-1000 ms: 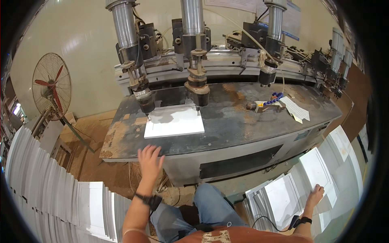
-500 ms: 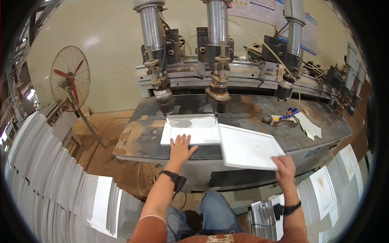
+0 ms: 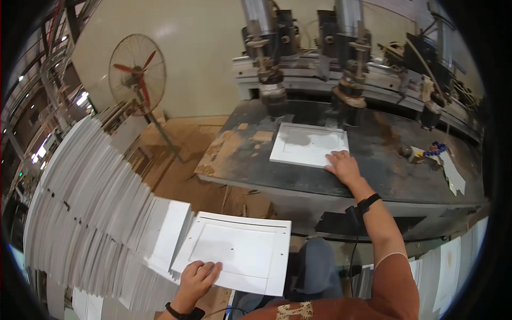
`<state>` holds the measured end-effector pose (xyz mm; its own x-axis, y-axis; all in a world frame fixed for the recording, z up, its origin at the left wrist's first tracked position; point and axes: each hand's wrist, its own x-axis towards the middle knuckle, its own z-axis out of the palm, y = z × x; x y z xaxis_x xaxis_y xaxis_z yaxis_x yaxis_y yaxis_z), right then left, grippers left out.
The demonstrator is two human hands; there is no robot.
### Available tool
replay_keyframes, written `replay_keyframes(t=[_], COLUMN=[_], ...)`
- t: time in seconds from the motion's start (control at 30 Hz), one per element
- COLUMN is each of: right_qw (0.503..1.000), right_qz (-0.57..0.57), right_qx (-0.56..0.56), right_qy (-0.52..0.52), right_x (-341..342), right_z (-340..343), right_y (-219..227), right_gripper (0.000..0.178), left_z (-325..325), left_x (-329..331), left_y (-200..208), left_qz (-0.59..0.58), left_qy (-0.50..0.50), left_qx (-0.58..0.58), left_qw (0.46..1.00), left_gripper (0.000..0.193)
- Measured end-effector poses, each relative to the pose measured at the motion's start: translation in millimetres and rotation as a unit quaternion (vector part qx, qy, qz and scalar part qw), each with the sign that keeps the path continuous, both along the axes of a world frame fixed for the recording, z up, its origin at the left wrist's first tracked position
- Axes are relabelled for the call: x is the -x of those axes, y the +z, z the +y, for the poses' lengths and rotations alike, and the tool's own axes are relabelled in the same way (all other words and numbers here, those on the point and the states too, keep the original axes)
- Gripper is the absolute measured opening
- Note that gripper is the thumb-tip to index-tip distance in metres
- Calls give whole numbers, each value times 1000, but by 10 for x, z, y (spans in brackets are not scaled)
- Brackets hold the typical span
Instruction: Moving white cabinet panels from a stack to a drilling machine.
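Note:
At the lower middle, my left hand [image 3: 198, 280] grips the near left edge of a white rectangular panel [image 3: 242, 245], fingers on top. This panel has a recessed outline, a groove along its far edge and a few small dark holes. It is tilted beside the stack at my left. My right hand [image 3: 344, 166] is closed on the near right corner of another white panel [image 3: 309, 144], which lies flat on the dark machine table [image 3: 245, 165]. Two drill heads [image 3: 273, 93] [image 3: 349, 98] stand over that panel's far side.
A long row of stacked white panels [image 3: 96, 208] curves along my left. More panels [image 3: 448, 266] stand at the lower right. Behind the stack is a caged fan [image 3: 137, 74] with red blades. A blue jointed hose [image 3: 434, 149] and white scraps [image 3: 453, 176] lie on the table's right.
My left hand has moved from the table toward the left stack, now holding a panel. My right hand has brought its panel under the drill heads. The view has swung left.

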<state>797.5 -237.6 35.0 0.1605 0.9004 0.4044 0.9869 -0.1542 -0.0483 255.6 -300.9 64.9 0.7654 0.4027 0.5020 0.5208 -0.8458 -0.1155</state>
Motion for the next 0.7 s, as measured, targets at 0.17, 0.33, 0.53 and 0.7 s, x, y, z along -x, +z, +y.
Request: replay_keyframes(t=[0.17, 0.33, 0.53, 0.7], right_qw=[1000, 995, 983, 913], right_qz=[14, 73, 76, 11], right_qx=[-23, -72, -143, -134], right_qy=[-1, -14, -88, -386], right_x=[134, 220, 33, -561], right_z=[101, -218, -1685, -4354], right_y=[-8, 253, 501, 32], right_gripper=[43, 46, 51, 69], left_z=[-57, 497, 1118, 1111], left_x=[492, 716, 1258, 1233], left_y=[42, -215, -1184, -1277], left_qz=[-2, -12, -50, -93], left_qy=[218, 390, 368, 407], left_qx=[-43, -26, 26, 92], left_qw=[975, 920, 928, 904], left_gripper=[33, 36, 77, 72])
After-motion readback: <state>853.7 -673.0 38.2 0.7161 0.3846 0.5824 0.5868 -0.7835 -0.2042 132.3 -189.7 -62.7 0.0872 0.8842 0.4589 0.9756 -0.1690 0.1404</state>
